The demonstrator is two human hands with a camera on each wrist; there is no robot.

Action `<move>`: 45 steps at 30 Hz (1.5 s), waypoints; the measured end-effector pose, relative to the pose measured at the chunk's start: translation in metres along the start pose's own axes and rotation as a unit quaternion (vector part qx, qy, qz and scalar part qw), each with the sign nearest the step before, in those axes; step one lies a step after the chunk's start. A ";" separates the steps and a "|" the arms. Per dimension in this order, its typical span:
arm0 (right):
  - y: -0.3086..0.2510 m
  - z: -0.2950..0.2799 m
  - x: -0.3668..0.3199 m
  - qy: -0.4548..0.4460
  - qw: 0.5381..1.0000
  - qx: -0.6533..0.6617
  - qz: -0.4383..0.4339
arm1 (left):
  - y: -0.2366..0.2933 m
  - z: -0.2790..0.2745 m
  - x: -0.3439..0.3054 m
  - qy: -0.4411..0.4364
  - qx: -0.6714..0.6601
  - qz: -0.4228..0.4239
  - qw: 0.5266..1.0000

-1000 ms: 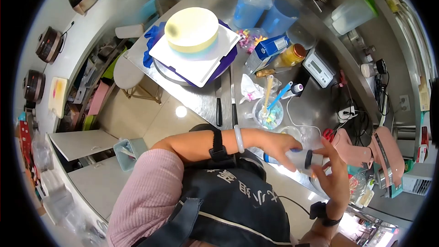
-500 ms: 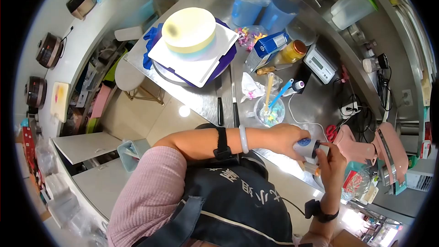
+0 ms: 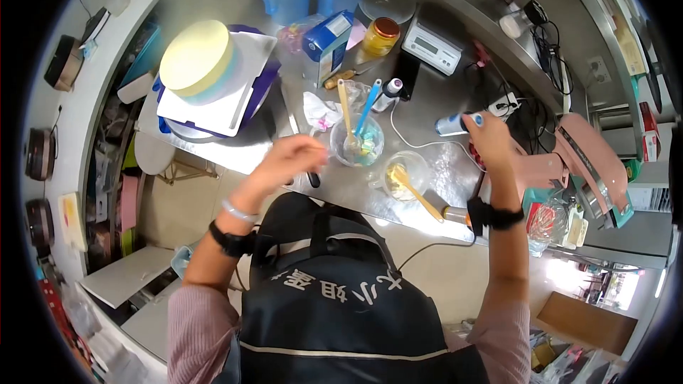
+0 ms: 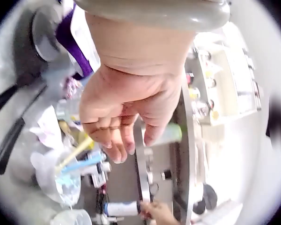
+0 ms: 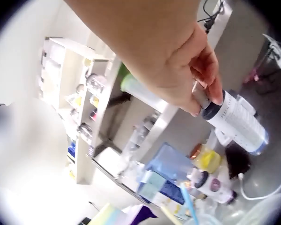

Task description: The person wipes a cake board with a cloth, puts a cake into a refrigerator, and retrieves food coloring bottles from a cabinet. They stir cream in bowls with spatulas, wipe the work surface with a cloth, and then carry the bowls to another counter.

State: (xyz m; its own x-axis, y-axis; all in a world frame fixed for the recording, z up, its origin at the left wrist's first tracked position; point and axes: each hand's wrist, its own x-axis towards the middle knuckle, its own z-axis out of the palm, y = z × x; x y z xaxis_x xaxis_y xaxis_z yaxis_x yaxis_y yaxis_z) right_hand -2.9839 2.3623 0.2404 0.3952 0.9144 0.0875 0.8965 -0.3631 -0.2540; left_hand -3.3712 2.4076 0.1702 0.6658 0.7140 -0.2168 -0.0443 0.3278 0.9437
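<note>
My right hand pinches a small white bottle by its dark cap end, over the steel table beside the pink mixer. In the right wrist view the bottle tilts, its blue base pointing down and away. My left hand hovers near the table's front edge, fingers loosely bent and holding nothing. Just right of it stands a clear cup of pale blue and green stuff, holding a blue spatula and a yellowish one. A second cup contains yellow stuff and a wooden-coloured spatula.
A yellow-topped cake stands on a white board at the left. Toward the back are a blue carton, a jar, blue jugs and a scale. A white cord crosses the table near the pink mixer.
Both hands were together at the bottle near the table's front; now they are apart. The left has moved left without it, while the right has carried the bottle over the table. The head view has shifted.
</note>
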 end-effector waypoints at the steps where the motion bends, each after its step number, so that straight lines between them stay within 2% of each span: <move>1: 0.002 0.012 0.008 -0.026 0.999 0.003 0.025 | 0.000 -0.017 -0.010 0.066 -0.004 -0.067 0.996; 2: 0.009 0.028 0.013 -0.025 0.999 0.012 0.017 | -0.009 -0.038 -0.022 0.122 -0.122 -0.112 0.979; 4: 0.022 0.061 0.032 -0.009 0.997 -0.069 -0.013 | -0.029 -0.079 -0.045 0.149 -0.278 -0.156 0.936; 6: 0.026 0.081 0.040 -0.025 0.997 -0.065 -0.015 | -0.027 -0.085 -0.059 0.229 -0.365 -0.129 0.893; 8: 0.034 0.097 0.050 -0.062 0.993 -0.099 0.032 | -0.030 -0.096 -0.061 0.281 -0.409 -0.040 0.867; 10: 0.028 0.089 0.049 -0.090 0.989 -0.115 0.025 | -0.039 -0.118 -0.055 0.298 -0.463 0.012 0.834; 11: 0.022 0.079 0.045 -0.110 0.984 -0.136 0.031 | -0.028 -0.114 -0.053 0.307 -0.488 0.011 0.817; 15: -0.018 0.021 0.022 -0.068 0.984 -0.163 0.033 | -0.034 -0.136 -0.067 0.281 -0.471 0.023 0.836; 17: -0.038 0.007 0.002 -0.044 0.998 0.016 0.038 | -0.033 -0.148 -0.078 0.319 -0.466 0.013 0.825; 18: -0.048 0.010 -0.010 -0.049 0.998 0.012 0.038 | -0.034 -0.157 -0.086 0.332 -0.474 0.012 0.816; 19: -0.059 0.016 -0.022 -0.061 0.986 0.152 0.014 | -0.042 -0.172 -0.090 0.346 -0.486 0.019 0.802; 20: -0.074 0.022 -0.034 -0.071 0.955 0.289 -0.009 | -0.053 -0.189 -0.094 0.346 -0.488 0.017 0.801; 21: -0.092 0.032 -0.046 -0.082 0.930 0.357 -0.033 | -0.064 -0.205 -0.097 0.310 -0.514 0.058 0.798; 22: -0.111 0.043 -0.058 -0.100 0.930 0.350 -0.043 | -0.075 -0.219 -0.100 0.272 -0.537 0.099 0.792; 23: -0.133 0.057 -0.067 -0.114 0.930 0.345 -0.054 | -0.079 -0.227 -0.099 0.316 -0.536 0.084 0.778; 24: -0.155 0.077 -0.074 -0.133 0.918 0.371 -0.047 | -0.071 -0.227 -0.100 0.312 -0.537 0.081 0.780; 26: -0.206 0.113 -0.091 -0.164 0.896 0.412 -0.028 | -0.046 -0.222 -0.105 0.237 -0.523 0.027 0.818; 27: -0.234 0.129 -0.097 -0.175 0.886 0.428 -0.019 | -0.041 -0.225 -0.106 0.223 -0.513 0.026 0.828; 31: -0.321 0.179 -0.103 -0.166 0.919 0.348 -0.078 | -0.042 -0.256 -0.108 0.194 -0.501 -0.002 0.844; 34: -0.363 0.205 -0.108 -0.170 0.887 0.428 0.000 | -0.045 -0.276 -0.106 0.158 -0.506 -0.013 0.848; 38: -0.385 0.225 -0.116 -0.112 0.902 0.415 0.034 | -0.037 -0.285 -0.107 0.148 -0.502 -0.050 0.851; 40: -0.386 0.236 -0.118 -0.074 0.882 0.465 0.004 | -0.034 -0.287 -0.107 0.133 -0.500 -0.057 0.854; 45: -0.391 0.233 -0.122 -0.067 0.886 0.458 0.030 | -0.035 -0.294 -0.104 0.092 -0.486 -0.072 0.866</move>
State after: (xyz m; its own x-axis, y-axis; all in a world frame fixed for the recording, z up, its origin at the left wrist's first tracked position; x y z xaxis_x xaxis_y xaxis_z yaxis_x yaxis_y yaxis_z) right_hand -3.4294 2.4345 0.1047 0.3535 0.9340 -0.0521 0.3118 -0.1702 -0.9348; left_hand -3.6575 2.5039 0.0860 0.5907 0.6791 -0.4359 -0.6360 0.7242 0.2664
